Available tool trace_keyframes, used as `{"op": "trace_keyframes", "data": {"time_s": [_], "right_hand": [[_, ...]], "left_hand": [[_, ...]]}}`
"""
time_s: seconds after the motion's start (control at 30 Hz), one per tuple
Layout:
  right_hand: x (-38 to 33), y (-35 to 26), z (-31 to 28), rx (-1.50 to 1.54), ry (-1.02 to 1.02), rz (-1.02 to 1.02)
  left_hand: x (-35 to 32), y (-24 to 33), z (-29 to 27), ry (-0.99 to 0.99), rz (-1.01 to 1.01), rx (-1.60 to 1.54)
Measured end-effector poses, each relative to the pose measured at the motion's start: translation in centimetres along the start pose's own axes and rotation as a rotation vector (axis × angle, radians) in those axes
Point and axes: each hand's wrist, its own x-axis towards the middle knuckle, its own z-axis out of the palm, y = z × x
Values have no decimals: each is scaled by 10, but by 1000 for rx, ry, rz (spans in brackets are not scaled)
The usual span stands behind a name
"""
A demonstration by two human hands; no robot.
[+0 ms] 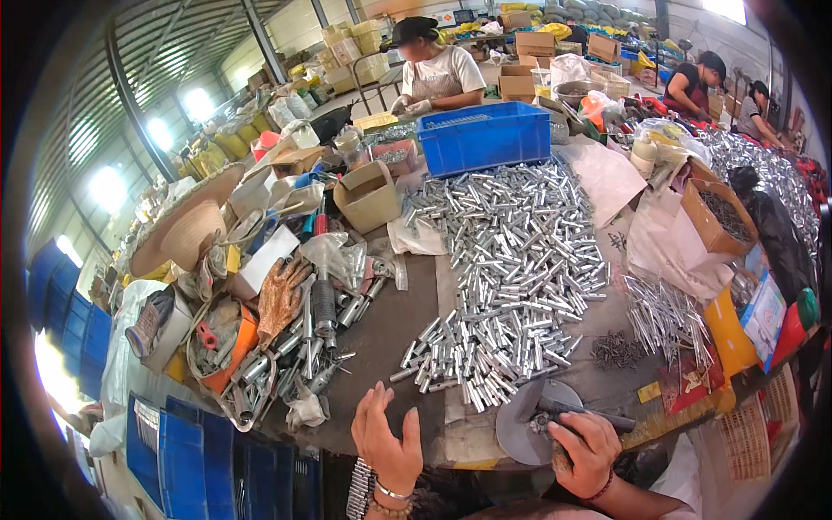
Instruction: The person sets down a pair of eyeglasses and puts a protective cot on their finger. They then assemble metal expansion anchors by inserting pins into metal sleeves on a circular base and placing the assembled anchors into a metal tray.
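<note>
Dark-handled tool (579,409) with grey disc (520,422), at the table's (390,338) near edge: right hand (585,451) clenched around its handle. Left hand (381,442), at 9 o'clock of the disc, lies open and empty, fingers spread on the table. Pile of short silver tubes (507,277) at 12 o'clock of the hands; blue crate (485,139) beyond; orange glove (282,295) at 10 o'clock.

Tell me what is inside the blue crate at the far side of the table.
The blue crate shows only a thin layer of small metal pieces near its back rim. Its front wall covers the rest, so how full it is cannot be seen.
</note>
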Motion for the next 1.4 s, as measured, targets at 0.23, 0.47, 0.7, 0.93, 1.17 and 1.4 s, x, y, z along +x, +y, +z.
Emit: {"op": "trace_keyframes", "data": {"time_s": [0.23,0.47,0.7,0.93,1.17,1.4], "right_hand": [[5,2,2,-8,-7,-16],[8,5,12,13,68,-38],[0,0,3,-6,86,-64],[2,14,-18,328,26,-96],[64,103,-63,-99,-31,263],[100,155,-38,-482,-308,437]], "left_hand": [[11,-9,8,45,147,6],[64,-18,-8,-115,125,-76],[94,-31,17,-427,134,-31],[83,-41,11,-537,58,-195],[64,-5,-23,-438,-342,-880],[21,52,-14,-604,-454,-1290]]}}
